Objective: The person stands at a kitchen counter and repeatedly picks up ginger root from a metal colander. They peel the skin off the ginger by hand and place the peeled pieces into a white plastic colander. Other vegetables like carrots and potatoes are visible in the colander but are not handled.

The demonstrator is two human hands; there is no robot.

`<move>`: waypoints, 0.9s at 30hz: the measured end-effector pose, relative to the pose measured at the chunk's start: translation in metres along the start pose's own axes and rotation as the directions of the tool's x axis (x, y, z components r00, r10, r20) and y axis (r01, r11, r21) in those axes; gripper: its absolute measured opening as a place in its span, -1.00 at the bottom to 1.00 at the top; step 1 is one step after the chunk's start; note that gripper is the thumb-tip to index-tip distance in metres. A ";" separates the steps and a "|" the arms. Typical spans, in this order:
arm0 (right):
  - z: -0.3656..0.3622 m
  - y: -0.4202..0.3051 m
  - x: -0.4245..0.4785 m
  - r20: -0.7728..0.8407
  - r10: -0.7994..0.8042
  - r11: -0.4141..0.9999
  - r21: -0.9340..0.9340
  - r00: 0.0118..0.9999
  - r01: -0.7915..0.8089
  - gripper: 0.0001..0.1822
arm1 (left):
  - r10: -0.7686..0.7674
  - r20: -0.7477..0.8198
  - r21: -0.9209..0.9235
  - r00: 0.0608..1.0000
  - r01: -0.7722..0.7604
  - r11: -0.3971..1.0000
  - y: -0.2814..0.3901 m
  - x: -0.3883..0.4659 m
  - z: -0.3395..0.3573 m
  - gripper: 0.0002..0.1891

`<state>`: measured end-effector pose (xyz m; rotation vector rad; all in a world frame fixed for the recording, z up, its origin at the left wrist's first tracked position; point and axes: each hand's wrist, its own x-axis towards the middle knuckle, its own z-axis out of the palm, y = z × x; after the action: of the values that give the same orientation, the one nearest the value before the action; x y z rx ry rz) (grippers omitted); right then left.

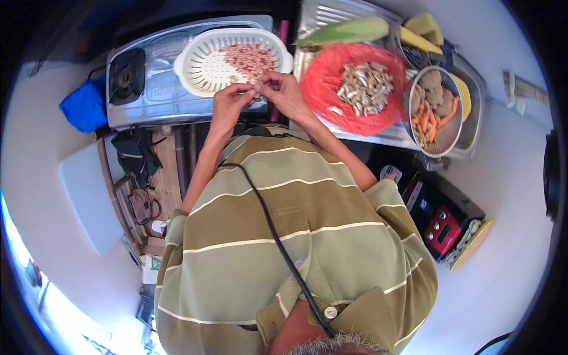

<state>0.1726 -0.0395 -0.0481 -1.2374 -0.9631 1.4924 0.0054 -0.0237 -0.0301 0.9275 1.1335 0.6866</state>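
Note:
My left hand [235,100] and my right hand [282,93] meet at the near edge of a white slotted plastic basket [191,60], fingertips pinched together on a small pale piece, perhaps a peanut. Red and pale shelled peanuts or beans [250,60] lie in the basket, mostly in its right half. To the right, a red plastic bag [319,84] lies spread out with a heap of pale brown pods or shells [366,88] on it. My fingers partly hide what they grip.
The basket rests on a steel gas stove [164,106]. An ear of corn in its husk [350,31] lies behind the bag on the steel sink's drainboard [386,138]. A metal colander [437,153] with carrots [432,126] and brown tubers [430,80] stands at the right.

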 end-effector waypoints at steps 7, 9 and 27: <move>-0.040 -0.043 -0.055 -0.297 -0.102 0.992 -0.099 0.949 0.076 -0.82 | -0.014 0.170 0.039 0.985 0.008 0.999 0.012 -0.015 0.056 -0.79; -0.066 -0.056 -0.073 -0.420 -0.158 0.980 -0.179 0.894 0.089 -0.82 | -0.022 0.208 0.069 0.978 0.008 0.998 0.011 -0.014 0.076 -0.78; -0.235 -0.138 -0.187 -0.408 -0.242 0.843 -0.537 0.880 -0.017 -0.77 | 0.075 0.224 0.130 0.972 -0.106 0.986 0.017 0.010 0.243 -0.77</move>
<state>0.4374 -0.1854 0.0862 -1.7936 -1.1264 0.7767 0.2404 -0.0711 0.0148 1.1529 0.9569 0.5668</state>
